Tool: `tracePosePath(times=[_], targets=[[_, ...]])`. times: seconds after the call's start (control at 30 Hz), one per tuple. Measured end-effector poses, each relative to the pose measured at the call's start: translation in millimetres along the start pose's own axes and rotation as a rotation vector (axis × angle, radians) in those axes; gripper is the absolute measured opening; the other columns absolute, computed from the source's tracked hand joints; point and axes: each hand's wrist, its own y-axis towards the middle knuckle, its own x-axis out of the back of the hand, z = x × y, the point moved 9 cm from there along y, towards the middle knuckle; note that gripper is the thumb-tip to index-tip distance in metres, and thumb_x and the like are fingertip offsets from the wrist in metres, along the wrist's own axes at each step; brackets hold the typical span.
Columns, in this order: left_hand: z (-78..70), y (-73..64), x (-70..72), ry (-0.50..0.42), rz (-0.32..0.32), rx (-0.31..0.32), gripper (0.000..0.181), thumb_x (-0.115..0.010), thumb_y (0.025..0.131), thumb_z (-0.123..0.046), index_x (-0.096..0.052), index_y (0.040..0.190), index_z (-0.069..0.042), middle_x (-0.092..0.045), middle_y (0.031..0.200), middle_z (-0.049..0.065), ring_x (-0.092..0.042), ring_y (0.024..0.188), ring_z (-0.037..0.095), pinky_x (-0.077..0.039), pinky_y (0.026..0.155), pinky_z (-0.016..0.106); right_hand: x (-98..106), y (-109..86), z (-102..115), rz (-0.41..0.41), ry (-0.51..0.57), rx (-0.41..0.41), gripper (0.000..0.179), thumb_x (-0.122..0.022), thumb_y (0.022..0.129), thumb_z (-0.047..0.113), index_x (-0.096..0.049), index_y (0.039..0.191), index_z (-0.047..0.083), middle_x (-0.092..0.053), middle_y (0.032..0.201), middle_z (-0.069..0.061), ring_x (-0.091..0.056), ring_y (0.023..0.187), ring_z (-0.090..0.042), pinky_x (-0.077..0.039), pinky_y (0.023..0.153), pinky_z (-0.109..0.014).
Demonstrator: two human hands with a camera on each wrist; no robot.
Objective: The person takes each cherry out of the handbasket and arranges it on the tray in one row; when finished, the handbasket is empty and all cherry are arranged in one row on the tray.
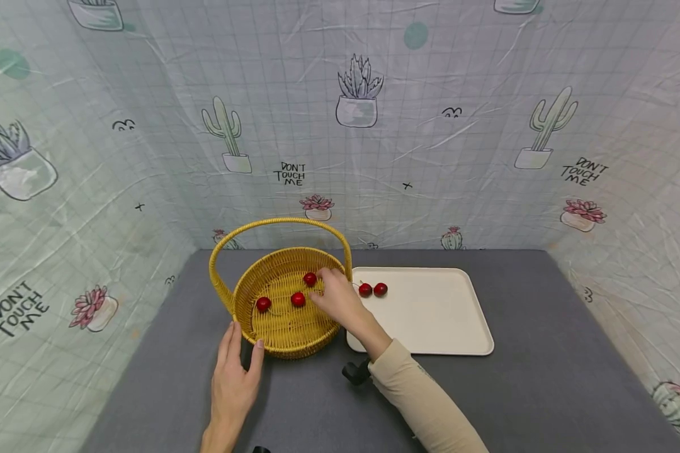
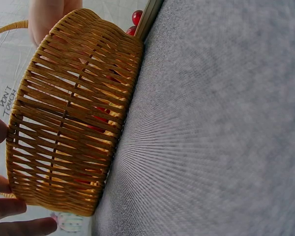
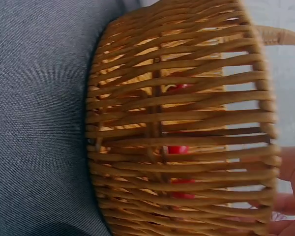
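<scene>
A yellow woven basket (image 1: 286,340) with a tall handle holds three red cherries, one at the left (image 1: 263,304), one in the middle (image 1: 298,299) and one farther back (image 1: 310,279). My right hand (image 1: 340,299) reaches over the basket's right rim, thumb and fingers parted just beside the rear cherry. In the right wrist view, that hand's fingers (image 3: 285,204) show at rim height, above the red cherries (image 3: 179,147) seen through the weave. My left hand (image 1: 235,377) rests with extended fingers against the basket's near left rim; its fingertips (image 2: 7,209) spread along the edge.
Right of the basket lies a cream rectangular tray (image 1: 430,321), with two cherries (image 1: 380,289) near its back left corner. Both stand on a grey tabletop (image 1: 521,377). A cactus-print sheet (image 1: 374,163) encloses the back and sides.
</scene>
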Motion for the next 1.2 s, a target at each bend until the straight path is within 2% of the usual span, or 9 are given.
tracePosePath(times=[0.23,0.47,0.57,0.83,1.03,1.13,1.2], targets=[[1.4,0.4,-1.6,-0.005,-0.004,-0.008,0.069,-0.053,0.103,-0.043,-0.032,0.157,-0.005,-0.033,0.162,0.017,-0.037,0.145,0.042,-0.038,0.108,0.063,-12.0,7.2,-5.8,0.02,-0.072,-0.068,0.051,-0.07,0.094,0.018,-0.054,0.136,-0.004,-0.061,0.123,-0.025,-0.069,0.089,-0.033,-0.058,0.071,-0.039],[1.2,0.4,-1.3,-0.001,-0.007,-0.01,0.07,-0.053,0.103,-0.044,-0.031,0.157,-0.006,-0.033,0.161,0.017,-0.037,0.145,0.041,-0.038,0.109,0.062,-17.5,14.8,-5.7,0.018,-0.239,-0.085,0.04,-0.068,0.095,0.015,-0.058,0.127,-0.006,-0.07,0.099,-0.021,-0.07,0.071,-0.029,-0.056,0.058,-0.035],[1.0,0.3,-1.3,0.003,-0.006,-0.008,0.07,-0.053,0.103,-0.043,-0.031,0.157,-0.006,-0.033,0.161,0.017,-0.037,0.145,0.041,-0.038,0.109,0.062,-20.9,17.6,-6.7,0.029,-0.268,-0.088,0.035,-0.065,0.096,0.013,-0.059,0.125,-0.007,-0.07,0.093,-0.02,-0.068,0.067,-0.027,-0.053,0.054,-0.032],[1.0,0.1,-1.4,0.006,-0.005,-0.002,0.07,-0.053,0.103,-0.043,-0.031,0.157,-0.005,-0.033,0.162,0.017,-0.037,0.145,0.04,-0.038,0.109,0.062,-28.5,19.9,-7.4,0.055,-0.3,-0.095,0.023,-0.056,0.1,0.008,-0.061,0.118,-0.005,-0.067,0.089,-0.019,-0.069,0.07,-0.028,-0.053,0.055,-0.031],[0.4,-0.4,-0.6,0.004,-0.019,-0.01,0.069,-0.055,0.103,-0.042,-0.033,0.157,-0.005,-0.034,0.161,0.017,-0.038,0.145,0.04,-0.039,0.109,0.061,-33.6,19.6,-6.0,0.061,-0.329,-0.07,0.01,-0.06,0.098,0.005,-0.064,0.105,-0.001,-0.066,0.087,-0.016,-0.068,0.071,-0.026,-0.053,0.055,-0.03],[0.2,-0.6,-0.6,0.001,-0.02,-0.01,0.069,-0.055,0.103,-0.042,-0.033,0.157,-0.005,-0.033,0.162,0.016,-0.038,0.145,0.04,-0.039,0.109,0.061,-35.5,19.6,-6.9,0.062,-0.329,-0.073,0.014,-0.061,0.096,0.006,-0.064,0.108,-0.002,-0.067,0.09,-0.018,-0.069,0.072,-0.028,-0.054,0.056,-0.031],[-0.4,-0.3,-0.6,0.003,-0.016,-0.01,0.069,-0.054,0.103,-0.042,-0.033,0.157,-0.005,-0.033,0.162,0.016,-0.038,0.145,0.04,-0.039,0.109,0.062,-36.7,20.0,-8.6,0.062,-0.318,-0.088,0.026,-0.064,0.096,0.01,-0.063,0.117,-0.004,-0.068,0.098,-0.02,-0.07,0.076,-0.03,-0.056,0.06,-0.034]])
